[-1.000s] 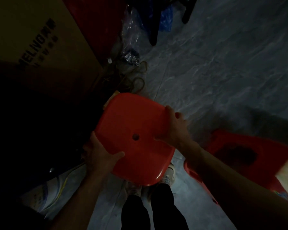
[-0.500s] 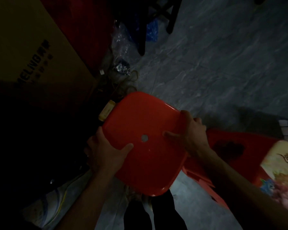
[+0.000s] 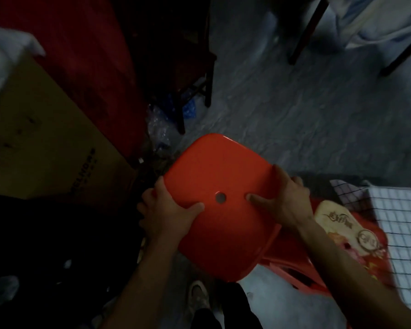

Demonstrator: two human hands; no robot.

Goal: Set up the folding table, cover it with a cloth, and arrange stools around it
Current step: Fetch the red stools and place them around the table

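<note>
Left hand (image 3: 169, 210) grasps the left edge of the red stool (image 3: 218, 167), with the thumb laid across the seat and the fingers curled under the rim. Right hand (image 3: 285, 198) grasps the opposite edge in the same way, its thumb pointing toward the round hole (image 3: 220, 197) at the seat's centre. The stool is held above the grey floor (image 3: 294, 103), seat turned toward the camera and tilted; its legs are hidden beneath the seat.

To the right of the stool and lower, partly covered by it, stands a second red stool (image 3: 292, 269) bearing a patterned cover (image 3: 342, 224). Farther right of the stool hangs a checked cloth (image 3: 403, 222); what it covers cannot be made out. To the left of the stool is a cardboard box (image 3: 45, 143) with printed lettering too dim to read in full. Beyond the stool's far-left corner lie crumpled clear plastic (image 3: 159, 124) and dark furniture legs (image 3: 208, 74). On the near side of the stool, a shoe (image 3: 199, 298) and dark trouser legs (image 3: 237, 307) are visible.
</note>
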